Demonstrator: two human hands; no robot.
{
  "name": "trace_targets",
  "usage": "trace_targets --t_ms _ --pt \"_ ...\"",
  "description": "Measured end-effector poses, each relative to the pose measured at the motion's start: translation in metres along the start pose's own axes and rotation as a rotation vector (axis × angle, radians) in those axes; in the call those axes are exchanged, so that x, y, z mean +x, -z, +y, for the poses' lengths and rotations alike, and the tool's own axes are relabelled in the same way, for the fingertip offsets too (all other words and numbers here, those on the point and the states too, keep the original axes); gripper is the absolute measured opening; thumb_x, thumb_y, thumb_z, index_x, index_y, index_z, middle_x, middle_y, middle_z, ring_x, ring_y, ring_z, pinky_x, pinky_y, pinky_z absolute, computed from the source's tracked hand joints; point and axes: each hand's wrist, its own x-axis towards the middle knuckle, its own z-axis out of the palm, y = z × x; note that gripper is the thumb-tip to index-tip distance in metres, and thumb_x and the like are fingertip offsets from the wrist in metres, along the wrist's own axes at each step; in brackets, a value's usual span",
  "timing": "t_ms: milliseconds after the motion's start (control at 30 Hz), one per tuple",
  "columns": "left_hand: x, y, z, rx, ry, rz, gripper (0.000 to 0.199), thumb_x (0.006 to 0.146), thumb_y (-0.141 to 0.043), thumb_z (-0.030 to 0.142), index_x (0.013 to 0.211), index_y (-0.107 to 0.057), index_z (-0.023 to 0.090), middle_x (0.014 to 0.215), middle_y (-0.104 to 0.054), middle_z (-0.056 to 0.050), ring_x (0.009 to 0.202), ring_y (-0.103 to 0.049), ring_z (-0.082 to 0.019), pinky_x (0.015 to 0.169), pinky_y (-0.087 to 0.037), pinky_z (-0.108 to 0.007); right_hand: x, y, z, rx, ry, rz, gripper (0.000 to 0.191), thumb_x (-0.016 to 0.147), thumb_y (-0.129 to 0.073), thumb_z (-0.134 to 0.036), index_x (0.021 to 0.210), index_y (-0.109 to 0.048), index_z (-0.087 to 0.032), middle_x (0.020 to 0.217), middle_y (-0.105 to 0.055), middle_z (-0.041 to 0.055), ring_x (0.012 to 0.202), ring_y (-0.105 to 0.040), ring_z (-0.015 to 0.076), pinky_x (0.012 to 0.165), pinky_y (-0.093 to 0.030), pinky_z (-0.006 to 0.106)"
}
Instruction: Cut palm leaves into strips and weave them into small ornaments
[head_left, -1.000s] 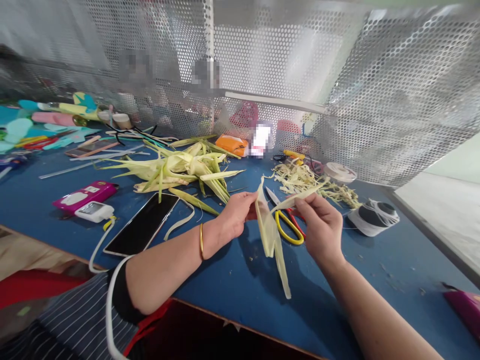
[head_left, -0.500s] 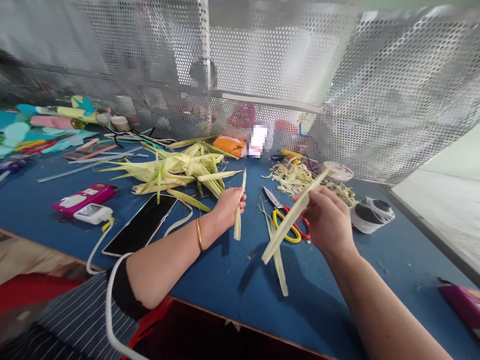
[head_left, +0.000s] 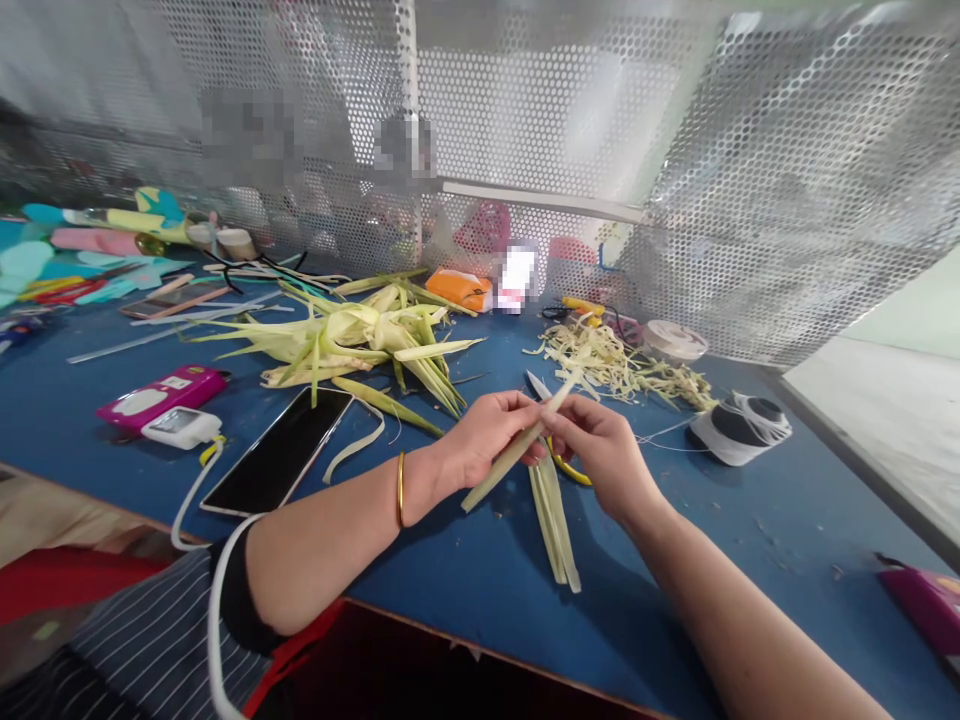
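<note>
A: State of both hands?

B: Left hand [head_left: 491, 435]: pinching pale husk strip [head_left: 502, 470] in fingertips. Right hand [head_left: 600, 445]: closed on same piece, just beside left.

A: Location and angle of strip?

B: Over middle of desk [head_left: 450, 555]. Slants from near left to far right.

A: Anything under the hands?

B: Yep. Loose strips [head_left: 551, 525] on near side, with far ends hidden. Also scissors [head_left: 577, 474], partly covered: can see yellow handle and blade tip, can't tell if open.

A: Right side?

B: Spool [head_left: 736, 430] of white thread on dark core, with line running left toward right hand. Can't tell about contact. Farther back: shredded scraps [head_left: 596, 355], just beside white roll [head_left: 675, 340].

A: Left?

B: Big husk pile [head_left: 360, 335], left of hands and farther back. Near side of that: black-screened phone [head_left: 281, 450], touching a leaf tip. Farther left: purple device [head_left: 161, 393] against white device [head_left: 182, 427].

A: Far edge?

B: Orange pack [head_left: 459, 289], in front of perforated screen [head_left: 525, 120].
</note>
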Motion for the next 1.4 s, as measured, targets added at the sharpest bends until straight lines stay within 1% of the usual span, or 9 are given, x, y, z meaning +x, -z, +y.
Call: trace_targets --t_ms 133,267,467,600,700,833,1033,1167,1400 --pt "-0.002 0.0 -0.001 0.073 0.027 -0.102 0.018 0.092 -0.052 0.027 0.085 -0.061 0.014 0.08 -0.066 -0.004 0.052 -0.06 -0.01 0.051 -0.048 -0.023 0.004 0.006 0.002 0.118 0.024 0.141 0.031 0.073 -0.075 -0.042 0.062 -0.059 -0.018 0.05 -0.051 -0.0039 0.047 -0.042 0.0079 0.047 -0.033 0.022" --pt "-0.004 0.004 0.001 0.202 0.078 -0.243 0.035 0.093 -0.051 0.045 0.083 -0.062 0.013 0.063 -0.051 0.003 0.041 -0.034 -0.004 0.04 -0.027 -0.019 0.008 0.012 0.002 0.162 0.033 0.251 0.031 0.073 -0.075 -0.041 0.06 -0.057 -0.019 0.05 -0.051 -0.0043 0.046 -0.042 0.0076 0.047 -0.033 0.022" --pt "-0.008 0.007 0.005 0.29 0.029 -0.274 0.041 0.087 -0.058 0.055 0.071 -0.052 0.017 0.054 -0.024 0.009 0.044 -0.017 -0.005 0.044 -0.01 -0.023 0.002 0.005 -0.003 0.203 -0.052 -0.08 0.031 0.069 -0.078 -0.045 0.078 -0.068 -0.016 0.055 -0.057 -0.002 0.047 -0.043 0.0087 0.046 -0.033 0.024" --pt "-0.007 0.007 0.003 0.312 0.003 -0.343 0.042 0.089 -0.052 0.057 0.08 -0.058 0.016 0.058 -0.031 0.007 0.046 -0.018 -0.006 0.045 -0.011 -0.025 0.003 0.005 0.0 0.223 -0.037 0.065 0.031 0.066 -0.08 -0.044 0.071 -0.066 -0.017 0.054 -0.056 -0.0023 0.046 -0.044 0.0091 0.046 -0.033 0.025" --pt "-0.006 0.01 0.002 0.319 0.044 -0.321 0.04 0.088 -0.054 0.054 0.08 -0.061 0.015 0.057 -0.028 0.008 0.046 -0.017 -0.005 0.045 -0.01 -0.025 0.005 0.007 0.002 0.247 -0.048 0.142 0.033 0.062 -0.082 -0.043 0.071 -0.066 -0.017 0.053 -0.054 -0.0037 0.044 -0.045 0.0087 0.045 -0.033 0.024" --pt "-0.004 0.012 0.0 0.278 0.034 -0.28 0.038 0.083 -0.061 0.052 0.078 -0.061 0.014 0.056 -0.034 0.008 0.044 -0.02 -0.004 0.043 -0.012 -0.023 0.004 0.006 0.001 0.259 -0.083 0.062 0.036 0.063 -0.082 -0.045 0.08 -0.069 -0.016 0.055 -0.056 -0.003 0.048 -0.047 0.0097 0.047 -0.037 0.024" --pt "0.0 0.011 -0.009 0.386 -0.047 -0.168 0.039 0.076 -0.067 0.054 0.087 -0.061 0.017 0.081 -0.065 -0.004 0.063 -0.058 -0.012 0.051 -0.042 -0.023 0.007 0.01 0.0 0.224 -0.108 0.151 0.035 0.061 -0.082 -0.044 0.074 -0.068 -0.016 0.052 -0.057 -0.0021 0.048 -0.048 0.0102 0.046 -0.037 0.024" --pt "0.001 0.012 -0.007 0.529 -0.186 -0.017 0.025 0.074 -0.071 0.04 0.078 -0.066 0.016 0.066 -0.06 0.0 0.062 -0.052 -0.012 0.055 -0.041 -0.023 0.012 0.02 -0.004 0.217 -0.072 0.183 0.031 0.063 -0.081 -0.04 0.077 -0.068 -0.016 0.051 -0.055 -0.0032 0.045 -0.045 0.009 0.045 -0.036 0.024" --pt "-0.002 0.01 -0.003 0.521 -0.186 0.113 0.024 0.073 -0.071 0.04 0.076 -0.075 0.017 0.064 -0.06 0.0 0.062 -0.049 -0.012 0.059 -0.038 -0.024 0.009 0.015 -0.004 0.214 -0.116 0.143 0.042 0.064 -0.081 -0.049 0.085 -0.065 -0.016 0.055 -0.058 -0.0028 0.051 -0.051 0.0112 0.046 -0.04 0.023"
